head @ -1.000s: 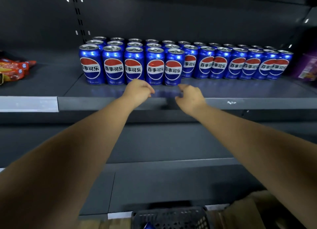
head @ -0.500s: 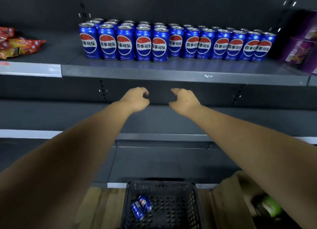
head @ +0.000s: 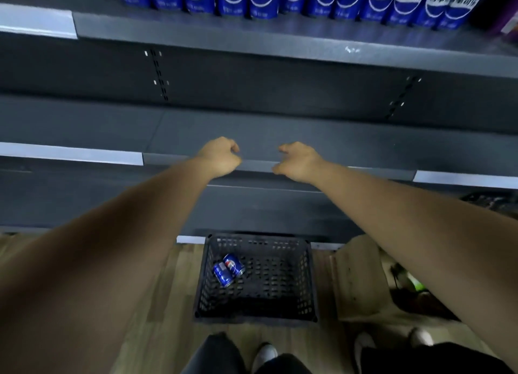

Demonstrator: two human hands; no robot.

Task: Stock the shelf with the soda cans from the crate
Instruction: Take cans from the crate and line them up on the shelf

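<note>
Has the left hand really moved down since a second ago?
Yes. The left hand was up by the cans; now it is lower, in front of the next shelf down, nearer the crate.

Two cans (head: 228,270) in black crate (head: 307,278)
</note>
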